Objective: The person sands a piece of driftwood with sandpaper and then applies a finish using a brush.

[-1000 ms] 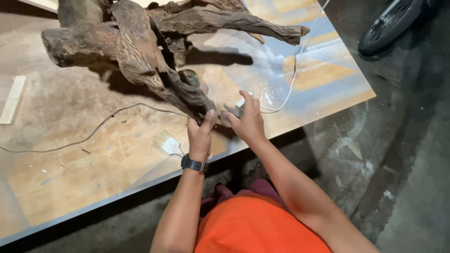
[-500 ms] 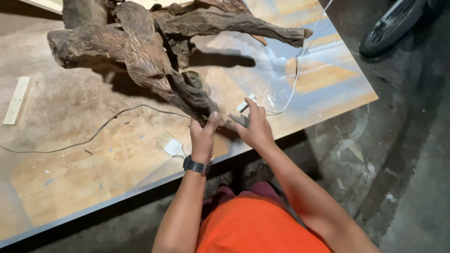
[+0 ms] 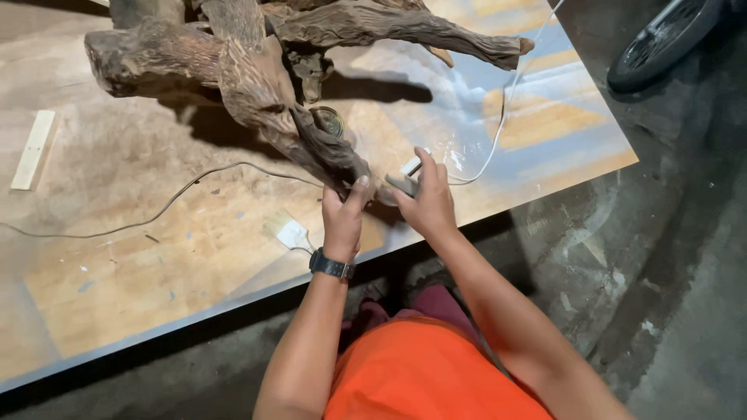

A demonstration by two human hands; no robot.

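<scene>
At the 9 o'clock edge of the bench (image 3: 117, 295) a pale wooden strip (image 3: 33, 149) lies flat, well apart from everything else; a thin dark cable (image 3: 156, 214) snakes from that edge toward the middle, passing under the big piece of driftwood (image 3: 249, 85) that fills the 11 to 1 o'clock stretch of the view. The driftwood is gnarled and brown, with one thick stub pointing to 9 o'clock, a long branch reaching out to 2 o'clock, and a lower limb running down to about 6 o'clock of its own mass; a small round metal tin (image 3: 331, 121) sits just beside that limb, partly in its shadow.

A small paintbrush (image 3: 286, 232) with a pale head lies on the bench just at 9 o'clock of the left hand (image 3: 342, 218); that hand, with a dark watch (image 3: 331, 266) on its wrist, is closed on the tip of the lower limb, thumb up against the wood. The right hand (image 3: 426, 204) is just at 3 o'clock of it, the two near but not touching; it is wrapped round a small grey and white tool (image 3: 408, 177) whose nose points at the same tip of wood.

A white cord (image 3: 506, 109) curves from the tool away to 1 o'clock; a wheel (image 3: 661, 39) stands on the floor at 2 o'clock.
</scene>
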